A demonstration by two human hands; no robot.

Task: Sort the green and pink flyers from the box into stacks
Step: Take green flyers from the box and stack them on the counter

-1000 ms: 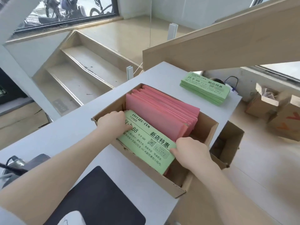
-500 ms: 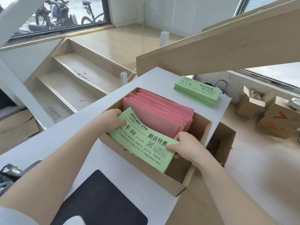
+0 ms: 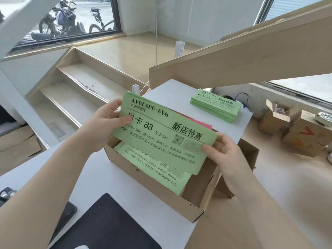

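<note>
A bundle of green flyers [image 3: 162, 133], half a second ago still resting in the cardboard box [image 3: 161, 200], now rides above it at frame centre, lifted clear. The left hand [image 3: 106, 124] pinches its left edge, thumb on the print; the right hand [image 3: 224, 155] grips the lower right corner. More thin green sheets [image 3: 154, 168] and pink flyers [image 3: 201, 124] remain inside the corrugated box. A flat green stack [image 3: 215, 105] lies on the pale desk [image 3: 107, 180], upper right.
</note>
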